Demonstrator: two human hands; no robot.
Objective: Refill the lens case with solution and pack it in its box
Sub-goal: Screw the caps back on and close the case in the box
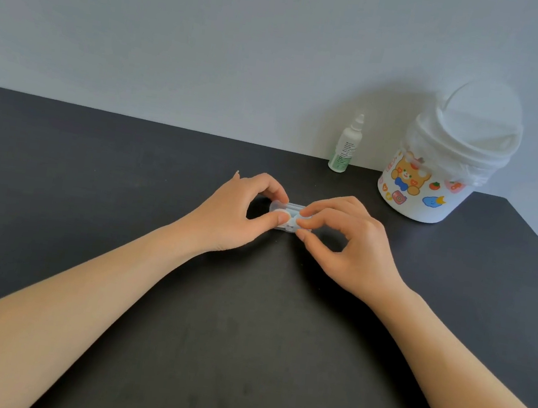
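We count two hands, one clear box [288,216] with the lens case inside it, one solution bottle [346,146] and one small white bin [444,158] with cartoon stickers, all on a dark table [95,163]. The box lies mid-table between our hands: our left hand [237,215] pinches its left end between thumb and forefinger, our right hand [348,240] pinches its right end. Bottle and bin stand well apart at the far right by the wall, with bare tabletop left and near us.
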